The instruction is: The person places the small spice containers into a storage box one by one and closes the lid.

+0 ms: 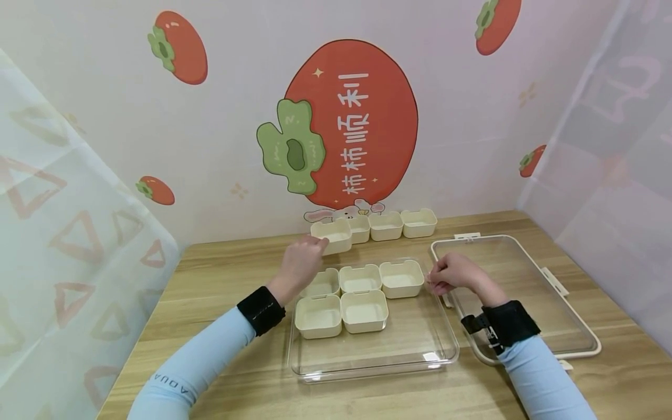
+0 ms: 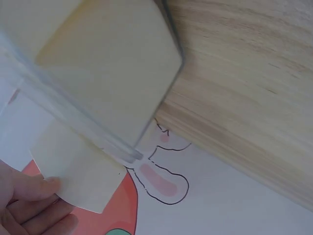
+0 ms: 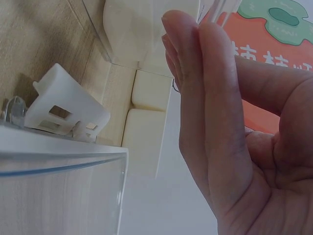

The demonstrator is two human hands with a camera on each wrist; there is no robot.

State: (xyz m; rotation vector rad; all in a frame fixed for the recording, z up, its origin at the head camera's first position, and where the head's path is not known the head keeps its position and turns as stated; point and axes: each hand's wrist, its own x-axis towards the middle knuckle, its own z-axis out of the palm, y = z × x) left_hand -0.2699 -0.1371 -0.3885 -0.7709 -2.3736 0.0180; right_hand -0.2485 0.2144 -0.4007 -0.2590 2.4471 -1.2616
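Boxes [image 1: 336,244] are cream, sleeves [image 1: 210,356] light blue, the table [image 1: 226,274] brown wood-grained, the lid's rim [image 1: 589,353] apparently white

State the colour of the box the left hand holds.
The box is pale cream, clearest in the head view.

Prob. a screened-off nook (home or studio, can't tell): wood-grain table [image 1: 247,382] up agst. a persimmon-print backdrop [image 1: 325,76] w/ Chinese lettering [image 1: 354,131], pale patterned sheets [image 1: 79,233] on both sides.

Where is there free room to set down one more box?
Bare: the clear tray, front right, beside two boxes; the table left of the tray, beyond the left sleeve. Crowded: the tray's back, filled by three boxes, and the row behind.
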